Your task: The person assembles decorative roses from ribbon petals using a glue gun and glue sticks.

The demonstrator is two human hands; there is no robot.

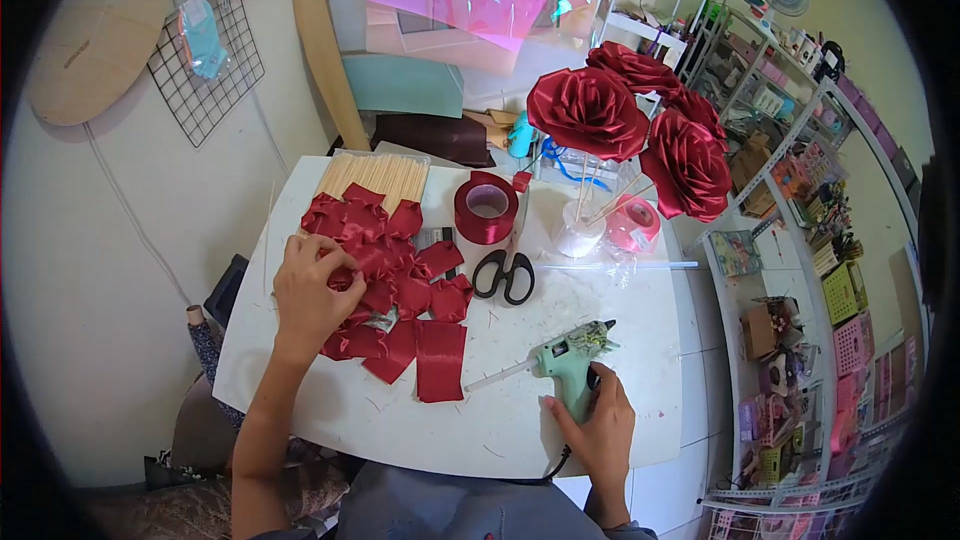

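My left hand (pixel 312 285) is over a pile of red satin ribbon petals (pixel 375 240), its fingers curled and pinched at a petal, partly hidden by the fingers. On the right, my right hand (pixel 598 425) is closed around the handle of a mint-green glue gun (pixel 570 370), its thumb on the near side. A clear glue stick (pixel 500 374) sticks out of the gun's back end toward the left. Flat cut pieces of red ribbon (pixel 441 362) lie at the front of the pile.
Behind the pile are wooden skewers (pixel 375 178). Nearby lie a red ribbon roll (pixel 487 225) and black-handled scissors (pixel 505 277). Several red fabric roses (pixel 590 112) stand on sticks in a white holder (pixel 580 230), beside a pink roll (pixel 633 224). Shelves (pixel 790 340) line the right.
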